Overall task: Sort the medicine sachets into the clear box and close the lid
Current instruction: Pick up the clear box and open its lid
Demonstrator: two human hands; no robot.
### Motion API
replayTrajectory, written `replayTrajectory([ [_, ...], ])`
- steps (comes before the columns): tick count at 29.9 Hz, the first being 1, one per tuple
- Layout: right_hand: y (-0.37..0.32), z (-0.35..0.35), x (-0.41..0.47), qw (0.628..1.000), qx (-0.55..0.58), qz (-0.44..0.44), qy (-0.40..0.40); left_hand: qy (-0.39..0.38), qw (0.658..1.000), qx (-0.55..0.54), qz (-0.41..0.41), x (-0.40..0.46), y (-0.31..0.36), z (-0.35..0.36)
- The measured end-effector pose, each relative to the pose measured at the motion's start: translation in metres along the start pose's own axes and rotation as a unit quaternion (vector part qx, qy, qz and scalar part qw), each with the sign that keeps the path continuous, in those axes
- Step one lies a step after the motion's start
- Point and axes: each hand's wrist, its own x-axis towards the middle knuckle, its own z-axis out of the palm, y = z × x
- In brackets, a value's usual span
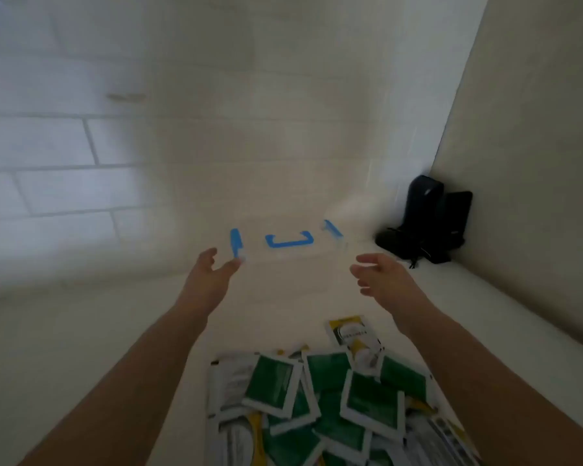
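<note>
Both bare forearms reach forward over a pale, matte white counter (81,331); the whole view is blurred, so fine detail is unreliable.

Left hand (212,274): fingers extended and loosely spread, thumb apart from the rest; it holds nothing; its fingertips (233,264) lie at or against the near end of the left blue plastic clip (235,243), contact cannot be confirmed through the blur.

Right hand (384,275): palm turned inward, fingers relaxed and slightly curved, spread, holding nothing; it sits just beside the right near corner of the box, touching or not I cannot tell.

Clear rectangular plastic box (290,260): nearly invisible against the counter, walls transparent and smooth; it stands at the back of the counter, between the two hands; its outline is read mainly from three blue parts: a bracket-shaped blue handle (289,242) on the lid centre, the left clip, and a slanted right blue clip (332,228); the lid appears to lie on top.

Pile of flat square foil medicine sachets (320,405): at the near edge of the counter, between the forearms, well apart from the box; glossy, overlapping at odd angles; most are green with white borders, several white with yellow; one yellow-and-white sachet (354,338) lies at the far tip of the pile.

Walls: white rectangular brick-laid tiles (48,183) at left; a plain beige panel (535,129) at right.

Corner at right: a black, rounded, matte object with a dark strap (424,223), identity unclear.
</note>
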Motion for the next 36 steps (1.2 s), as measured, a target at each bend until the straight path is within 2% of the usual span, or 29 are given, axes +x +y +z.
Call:
replayTrajectory([
  [3, -0.011, 0.014, 0.045, 0.998, 0.028, 0.044, 0.027, 0.011, 1.000, 0.011, 0.005, 0.031, 0.006, 0.011],
  [6, -0.018, 0.032, 0.077, 0.999, 0.012, 0.028, -0.008, 0.022, 0.999, 0.031, 0.020, 0.048, 0.009, 0.024],
  [9, -0.015, 0.040, 0.084, 1.000, 0.019, 0.009, 0.008, 0.040, 0.998, 0.044, 0.031, 0.052, 0.009, 0.028],
  [17, 0.002, 0.012, 0.034, 0.999, -0.036, 0.004, 0.024, 0.041, 0.996, 0.042, 0.071, 0.013, 0.003, 0.023],
  [21, 0.009, -0.009, 0.012, 0.996, -0.076, -0.019, 0.048, 0.043, 0.992, 0.066, 0.100, -0.010, -0.001, 0.024],
  [25, 0.011, -0.013, 0.008, 0.992, -0.094, -0.030, 0.082, 0.056, 0.993, 0.044, 0.098, -0.019, -0.001, 0.028],
  [28, 0.016, -0.009, 0.012, 0.992, -0.062, -0.002, 0.109, 0.074, 0.994, 0.016, 0.077, -0.017, -0.002, 0.029],
  [30, 0.022, -0.009, 0.014, 0.992, 0.003, 0.050, 0.115, 0.076, 0.996, -0.013, 0.050, -0.015, -0.008, 0.028],
  [33, 0.033, -0.011, 0.013, 0.980, 0.136, 0.133, 0.065, 0.031, 0.995, -0.085, -0.028, -0.018, -0.020, 0.028],
  [35, 0.038, -0.011, 0.010, 0.981, 0.132, 0.127, 0.066, 0.025, 0.995, -0.092, -0.037, -0.020, -0.025, 0.028],
  [36, 0.038, -0.013, 0.008, 0.987, 0.096, 0.098, 0.082, 0.037, 0.997, -0.065, -0.017, -0.022, -0.025, 0.026],
])
